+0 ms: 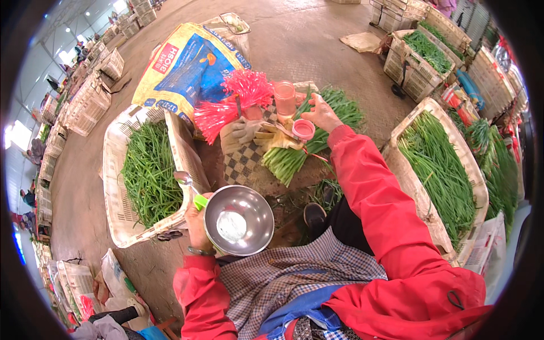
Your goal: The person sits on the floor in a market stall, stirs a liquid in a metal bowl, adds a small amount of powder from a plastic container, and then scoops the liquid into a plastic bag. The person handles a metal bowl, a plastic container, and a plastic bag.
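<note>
My left hand (197, 227) holds an empty-looking stainless steel bowl (239, 221) with a green handle, and a metal spoon (183, 177) sticks out beside it. Over the bunched green stalks (289, 163), my right hand (319, 111) is raised with its fingers partly spread; nothing shows in it. Just left of that hand stands a clear pinkish jar (284, 95). A red-pink lid or cup (303, 129) is nearer to me. Pale work gloves (244, 129) lie on a checkered cloth (244, 159), with red plastic ties (248, 87) behind.
A crate of loose greens (146, 170) stands at the left, near a yellow and blue printed sack (187, 68). Another crate of long green stalks (437, 170) is at the right. More crates line both sides of the hall, with people far off at the left.
</note>
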Demonstrator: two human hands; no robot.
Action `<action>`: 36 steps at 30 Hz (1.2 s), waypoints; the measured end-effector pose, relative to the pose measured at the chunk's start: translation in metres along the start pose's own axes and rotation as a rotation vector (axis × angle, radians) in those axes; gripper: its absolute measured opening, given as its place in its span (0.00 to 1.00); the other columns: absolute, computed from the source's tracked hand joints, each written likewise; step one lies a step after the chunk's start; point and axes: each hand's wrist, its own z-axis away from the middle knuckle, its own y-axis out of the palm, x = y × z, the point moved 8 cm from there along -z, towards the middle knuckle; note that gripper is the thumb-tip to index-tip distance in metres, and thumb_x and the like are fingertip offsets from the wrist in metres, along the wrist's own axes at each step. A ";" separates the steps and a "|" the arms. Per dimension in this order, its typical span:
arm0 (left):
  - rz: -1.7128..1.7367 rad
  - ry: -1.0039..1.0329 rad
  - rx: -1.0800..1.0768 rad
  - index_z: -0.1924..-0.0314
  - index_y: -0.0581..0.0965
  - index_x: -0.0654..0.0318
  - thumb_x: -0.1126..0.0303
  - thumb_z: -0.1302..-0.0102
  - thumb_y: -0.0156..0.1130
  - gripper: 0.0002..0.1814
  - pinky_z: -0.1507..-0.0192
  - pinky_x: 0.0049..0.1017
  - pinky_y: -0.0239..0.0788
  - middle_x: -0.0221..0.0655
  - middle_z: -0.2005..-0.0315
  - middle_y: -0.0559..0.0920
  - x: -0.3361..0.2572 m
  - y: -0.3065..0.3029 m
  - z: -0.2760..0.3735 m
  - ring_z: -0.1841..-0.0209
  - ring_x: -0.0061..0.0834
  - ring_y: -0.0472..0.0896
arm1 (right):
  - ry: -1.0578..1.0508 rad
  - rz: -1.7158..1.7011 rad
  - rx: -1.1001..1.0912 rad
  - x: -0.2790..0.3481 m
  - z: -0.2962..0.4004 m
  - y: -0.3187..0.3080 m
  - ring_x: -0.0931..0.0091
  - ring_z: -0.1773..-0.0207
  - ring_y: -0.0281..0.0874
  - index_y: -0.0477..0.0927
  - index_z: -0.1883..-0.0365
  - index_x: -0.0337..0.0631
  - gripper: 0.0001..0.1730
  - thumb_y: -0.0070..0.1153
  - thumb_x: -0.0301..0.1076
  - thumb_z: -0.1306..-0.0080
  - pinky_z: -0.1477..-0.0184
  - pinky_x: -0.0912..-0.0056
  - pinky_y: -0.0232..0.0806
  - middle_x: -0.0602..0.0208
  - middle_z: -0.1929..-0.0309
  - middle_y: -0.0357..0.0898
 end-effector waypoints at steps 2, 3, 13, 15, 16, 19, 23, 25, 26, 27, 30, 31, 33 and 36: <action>-0.050 -0.036 -0.008 0.59 0.79 0.68 0.75 0.34 0.57 0.06 0.66 0.18 0.73 0.28 0.69 0.82 0.012 -0.006 -0.008 0.69 0.17 0.79 | -0.018 -0.003 -0.023 -0.017 -0.022 0.011 0.66 0.46 0.72 0.54 0.32 0.29 0.54 0.71 0.38 0.52 0.48 0.63 0.70 0.54 0.43 0.71; -0.181 -0.023 -0.042 0.59 0.79 0.69 0.75 0.35 0.58 0.07 0.66 0.18 0.73 0.28 0.68 0.82 0.014 -0.021 -0.005 0.69 0.17 0.79 | -0.037 -0.218 0.045 0.010 -0.016 0.029 0.67 0.47 0.72 0.51 0.31 0.31 0.56 0.71 0.33 0.52 0.47 0.64 0.69 0.57 0.44 0.70; -0.179 -0.123 -0.001 0.61 0.81 0.68 0.76 0.35 0.58 0.06 0.66 0.17 0.70 0.27 0.70 0.82 0.024 -0.010 -0.026 0.70 0.16 0.77 | -0.142 -0.242 -0.036 -0.003 -0.065 0.066 0.65 0.39 0.70 0.51 0.31 0.32 0.59 0.73 0.26 0.59 0.38 0.68 0.62 0.54 0.43 0.73; -0.164 -0.117 0.042 0.63 0.81 0.68 0.71 0.33 0.60 0.07 0.66 0.17 0.70 0.28 0.71 0.82 0.027 -0.010 -0.026 0.70 0.15 0.77 | -0.169 -0.276 -0.044 0.000 -0.064 0.066 0.68 0.40 0.71 0.54 0.33 0.33 0.56 0.72 0.26 0.59 0.37 0.68 0.62 0.57 0.43 0.73; -0.128 -0.112 0.040 0.63 0.81 0.68 0.70 0.33 0.60 0.08 0.66 0.17 0.70 0.28 0.70 0.83 0.030 -0.012 -0.028 0.70 0.16 0.77 | -0.192 -0.275 -0.052 0.002 -0.064 0.066 0.70 0.40 0.71 0.57 0.34 0.35 0.54 0.72 0.25 0.59 0.37 0.68 0.62 0.59 0.44 0.73; -0.104 -0.134 -0.006 0.63 0.81 0.68 0.70 0.32 0.59 0.08 0.65 0.18 0.71 0.30 0.70 0.83 0.035 -0.021 -0.027 0.69 0.17 0.78 | -0.208 -0.204 -0.014 0.033 -0.053 0.068 0.72 0.42 0.72 0.64 0.38 0.39 0.47 0.72 0.28 0.57 0.38 0.69 0.62 0.61 0.45 0.75; -0.113 -0.091 0.042 0.60 0.80 0.70 0.71 0.33 0.60 0.08 0.63 0.19 0.72 0.32 0.68 0.83 0.024 -0.012 -0.030 0.67 0.19 0.79 | -0.197 -0.152 -0.081 0.027 -0.052 0.059 0.67 0.44 0.74 0.69 0.43 0.42 0.41 0.72 0.30 0.57 0.42 0.66 0.65 0.61 0.49 0.76; -0.089 -0.052 0.016 0.57 0.79 0.70 0.70 0.33 0.60 0.10 0.62 0.19 0.72 0.33 0.66 0.83 0.022 -0.010 -0.028 0.66 0.20 0.80 | -0.220 -0.167 -0.103 0.035 -0.049 0.056 0.65 0.45 0.75 0.70 0.44 0.44 0.39 0.72 0.31 0.57 0.43 0.64 0.66 0.61 0.50 0.76; -0.077 -0.032 0.005 0.56 0.79 0.71 0.70 0.33 0.60 0.11 0.61 0.19 0.72 0.34 0.65 0.83 0.020 -0.009 -0.028 0.66 0.20 0.80 | -0.250 -0.159 -0.115 0.040 -0.047 0.052 0.64 0.45 0.74 0.70 0.45 0.44 0.39 0.72 0.31 0.57 0.44 0.63 0.66 0.61 0.50 0.76; -0.060 -0.046 0.008 0.55 0.79 0.71 0.70 0.33 0.60 0.11 0.61 0.19 0.72 0.34 0.65 0.83 0.020 -0.009 -0.026 0.65 0.20 0.80 | -0.281 -0.153 -0.123 0.048 -0.043 0.048 0.64 0.45 0.74 0.70 0.45 0.44 0.38 0.72 0.32 0.57 0.44 0.63 0.66 0.60 0.50 0.76; -0.089 -0.066 -0.015 0.53 0.78 0.71 0.72 0.34 0.60 0.12 0.60 0.19 0.72 0.32 0.64 0.83 0.019 -0.016 -0.022 0.65 0.20 0.79 | -0.356 -0.070 -0.107 0.078 -0.033 0.037 0.61 0.46 0.74 0.69 0.44 0.45 0.39 0.71 0.34 0.56 0.45 0.61 0.66 0.59 0.49 0.74; -0.149 -0.068 -0.051 0.53 0.78 0.71 0.72 0.34 0.60 0.12 0.60 0.19 0.72 0.31 0.65 0.82 0.024 -0.026 -0.022 0.65 0.19 0.79 | -0.409 -0.061 -0.090 0.090 -0.028 0.038 0.63 0.46 0.74 0.69 0.43 0.43 0.39 0.71 0.31 0.56 0.45 0.62 0.67 0.60 0.49 0.75; -0.279 -0.052 -0.123 0.55 0.79 0.70 0.74 0.36 0.60 0.11 0.62 0.19 0.71 0.27 0.68 0.81 0.005 -0.018 -0.015 0.67 0.17 0.77 | -0.502 -0.037 -0.039 0.111 -0.016 0.043 0.69 0.45 0.75 0.69 0.42 0.40 0.39 0.71 0.27 0.54 0.46 0.64 0.68 0.62 0.49 0.76; -0.153 0.037 -0.098 0.57 0.79 0.68 0.72 0.35 0.59 0.09 0.65 0.20 0.72 0.28 0.68 0.81 0.009 -0.014 -0.023 0.68 0.18 0.78 | -0.624 0.014 -0.052 0.146 0.014 0.024 0.60 0.44 0.73 0.65 0.41 0.40 0.41 0.70 0.26 0.54 0.47 0.62 0.69 0.55 0.47 0.71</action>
